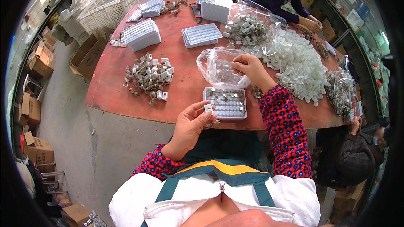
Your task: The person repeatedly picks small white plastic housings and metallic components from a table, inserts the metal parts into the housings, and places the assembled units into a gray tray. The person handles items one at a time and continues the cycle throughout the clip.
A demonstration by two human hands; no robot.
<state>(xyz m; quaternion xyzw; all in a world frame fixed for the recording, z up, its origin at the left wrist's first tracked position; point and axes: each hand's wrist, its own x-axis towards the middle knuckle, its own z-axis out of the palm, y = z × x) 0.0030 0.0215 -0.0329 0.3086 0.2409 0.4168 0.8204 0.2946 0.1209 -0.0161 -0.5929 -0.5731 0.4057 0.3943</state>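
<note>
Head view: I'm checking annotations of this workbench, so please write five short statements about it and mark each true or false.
1. The left hand holds a small white piece. True.
2. The right hand hangs below the table edge. False: it is up at the clear plastic bag on the table.
3. The white tray nearest the person holds small round silvery discs. True.
4. The big heap of translucent white pieces lies left of the bag. False: it lies to the bag's right.
5. The tabletop is blue. False: it is red.
</note>
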